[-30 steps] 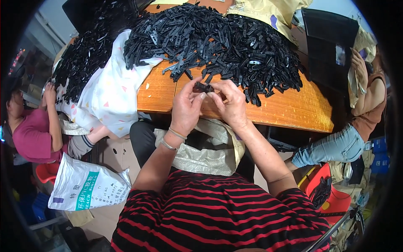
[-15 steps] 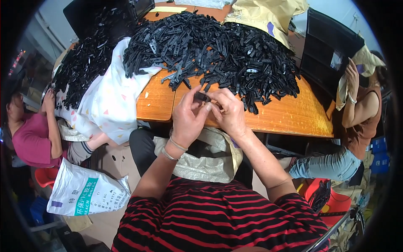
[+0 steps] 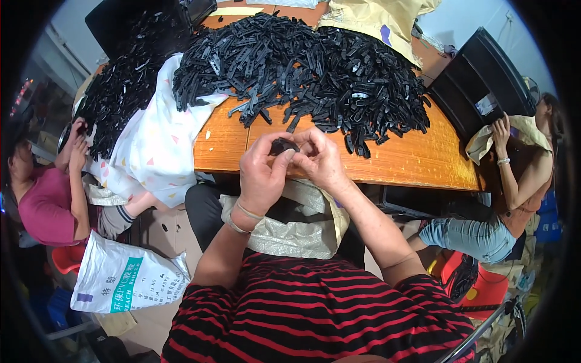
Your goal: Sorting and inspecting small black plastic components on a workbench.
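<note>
Between the fingertips of both hands, just off the front edge of the table, is a small black plastic part point(image 3: 283, 146). My left hand point(image 3: 260, 172) pinches it with thumb and fingers. My right hand point(image 3: 324, 162) closes on its right side, thumb tip against it, and partly hides it. A wide heap of long black plastic parts point(image 3: 272, 66) covers the table point(image 3: 399, 164) beyond my hands. Below them an open woven sack point(image 3: 296, 237) lies across my lap.
At the right a person tips a black crate point(image 3: 460, 91) over a tan sack point(image 3: 479, 144). Another person at the left sits by more black parts and a patterned white sheet point(image 3: 151, 145). A white printed sack point(image 3: 124, 281) stands on the floor. A yellowish sack point(image 3: 369, 24) lies at the back.
My fingers have turned the black part, and the right hand has drawn closer to the left. At the right, the crate has tilted further; at the left, the other person's hands have shifted.
</note>
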The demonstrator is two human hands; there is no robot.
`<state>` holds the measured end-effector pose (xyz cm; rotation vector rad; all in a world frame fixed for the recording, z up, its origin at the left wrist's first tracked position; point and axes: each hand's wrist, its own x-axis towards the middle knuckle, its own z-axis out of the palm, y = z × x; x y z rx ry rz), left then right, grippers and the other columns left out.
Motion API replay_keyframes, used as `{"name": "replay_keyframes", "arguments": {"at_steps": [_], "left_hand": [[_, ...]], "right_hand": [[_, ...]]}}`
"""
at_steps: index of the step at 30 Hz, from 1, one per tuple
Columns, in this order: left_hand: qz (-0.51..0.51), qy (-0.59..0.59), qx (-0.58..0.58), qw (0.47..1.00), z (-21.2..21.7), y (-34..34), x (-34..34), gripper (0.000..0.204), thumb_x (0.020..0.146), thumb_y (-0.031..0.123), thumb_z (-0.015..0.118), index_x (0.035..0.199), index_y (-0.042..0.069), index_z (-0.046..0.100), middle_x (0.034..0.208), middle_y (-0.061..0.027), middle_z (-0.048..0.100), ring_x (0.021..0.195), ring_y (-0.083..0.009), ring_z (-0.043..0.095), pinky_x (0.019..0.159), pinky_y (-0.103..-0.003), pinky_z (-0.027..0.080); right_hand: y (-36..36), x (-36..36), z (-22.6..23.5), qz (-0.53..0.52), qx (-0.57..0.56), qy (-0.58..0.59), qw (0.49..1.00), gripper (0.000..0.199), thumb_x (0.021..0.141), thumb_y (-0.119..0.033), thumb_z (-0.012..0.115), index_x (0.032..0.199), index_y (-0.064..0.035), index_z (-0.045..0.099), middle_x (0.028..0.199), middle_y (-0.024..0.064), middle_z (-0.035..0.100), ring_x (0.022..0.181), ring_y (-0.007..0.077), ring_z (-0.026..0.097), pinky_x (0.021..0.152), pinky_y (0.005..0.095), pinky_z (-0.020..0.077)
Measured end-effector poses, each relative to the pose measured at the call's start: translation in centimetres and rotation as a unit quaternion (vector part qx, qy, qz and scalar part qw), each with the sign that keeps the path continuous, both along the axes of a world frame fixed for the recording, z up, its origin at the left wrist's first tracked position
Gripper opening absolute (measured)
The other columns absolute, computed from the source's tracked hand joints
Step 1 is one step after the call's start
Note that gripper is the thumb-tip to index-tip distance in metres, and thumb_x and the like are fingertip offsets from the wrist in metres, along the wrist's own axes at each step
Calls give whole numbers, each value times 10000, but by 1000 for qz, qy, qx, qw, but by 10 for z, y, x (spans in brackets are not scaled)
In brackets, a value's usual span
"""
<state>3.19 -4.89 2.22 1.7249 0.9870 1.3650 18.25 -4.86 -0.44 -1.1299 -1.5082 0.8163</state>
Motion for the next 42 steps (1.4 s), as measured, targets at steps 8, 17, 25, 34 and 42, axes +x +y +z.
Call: {"name": "replay_keyframes", "arguments": {"at_steps": [8,17,25,34,42], "left_hand": [[-81,47,-181,979,-35,-14,-35,135,866,25,612,995,-12,612,875,-27,637,750,-51,588,668,-197,479],[16,226,-24,974,-41,51,-37,240,856,69,593,1093,57,628,890,-143,643,747,-229,627,672,-313,491],[34,458,114,881,-55,126,-17,176,819,9,503,949,65,608,875,-156,600,858,-360,596,733,-437,487],[-33,378,178,908,-47,103,-21,89,794,7,585,880,27,591,821,-122,574,782,-307,587,693,-369,492],[-165,-139,-291,932,-46,69,-9,155,894,20,589,1048,2,589,1019,-47,628,889,-102,613,750,-208,505]], "right_hand": [[-26,-5,-26,93,-99,-132,982,338,676,-214,817,773,-21,558,639,114,553,575,248,565,584,336,478],[39,22,-1,39,32,-338,940,166,802,-186,687,919,-69,676,804,148,673,745,332,648,667,383,514],[80,3,-24,-73,-33,-453,888,233,790,-261,695,886,-56,638,778,168,666,753,354,647,664,441,508],[50,29,-10,-33,-57,-330,942,239,753,-131,726,888,16,594,835,173,644,774,312,637,704,385,501],[45,8,-10,-55,-20,-61,996,211,807,-97,692,975,11,626,833,98,670,668,140,629,635,287,505]]}}
